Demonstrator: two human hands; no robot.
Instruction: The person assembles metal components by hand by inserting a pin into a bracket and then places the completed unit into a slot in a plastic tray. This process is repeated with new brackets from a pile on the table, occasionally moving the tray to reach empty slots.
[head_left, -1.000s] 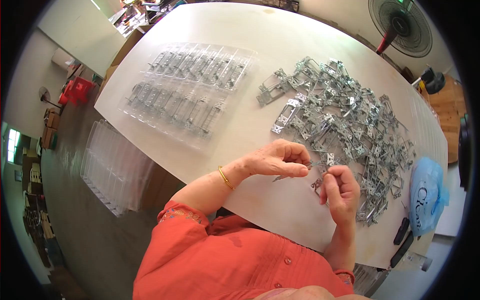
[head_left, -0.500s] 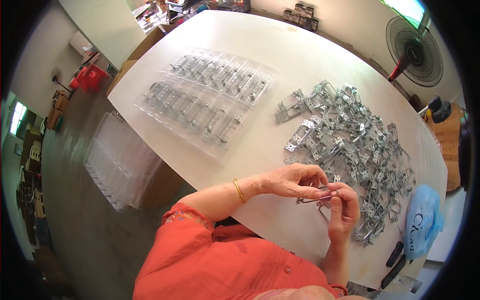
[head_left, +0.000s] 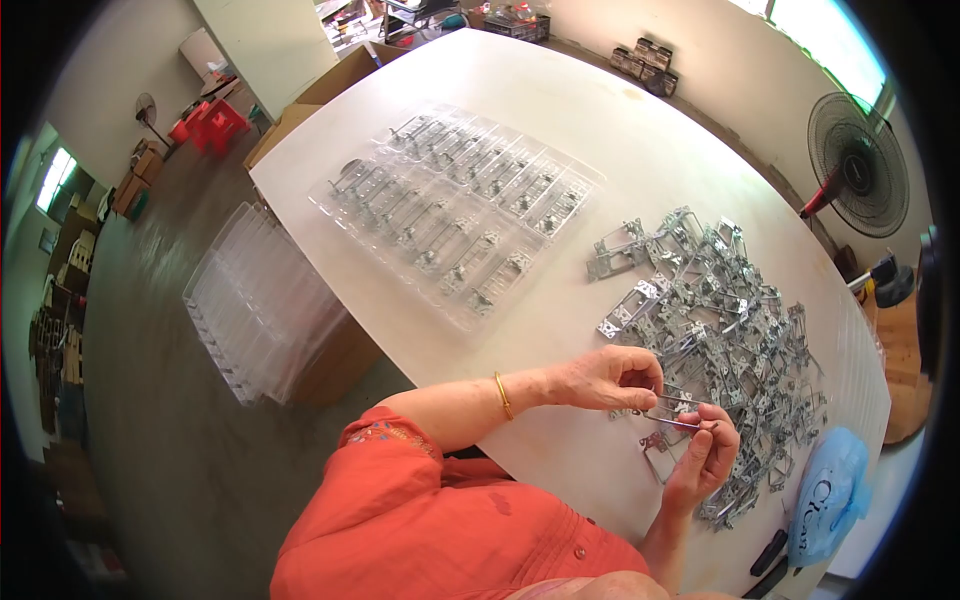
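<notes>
My left hand [head_left: 608,380], with a gold bangle on its wrist, pinches one end of a small metal bracket [head_left: 676,406]. The opposite end is gripped by the fingers of my right hand [head_left: 705,460], so the bracket spans the gap between both hands. Its ends are partly hidden by my fingertips. Beyond and beneath the hands spreads a heap of similar silvery metal brackets [head_left: 725,310]. One loose bracket [head_left: 660,458] lies just left of my right hand.
A clear plastic tray [head_left: 455,312] with rows of brackets lies on the white table [head_left: 520,70]. Stacked clear trays [head_left: 250,310] stand beside the table at left. A blue plastic bag [head_left: 830,490] and a black-handled item [head_left: 768,552] are at right, with a fan [head_left: 857,165] beyond.
My hands have moved slightly apart, so more of the bracket shows between them. The whole view has shifted, with the table and trays appearing further right.
</notes>
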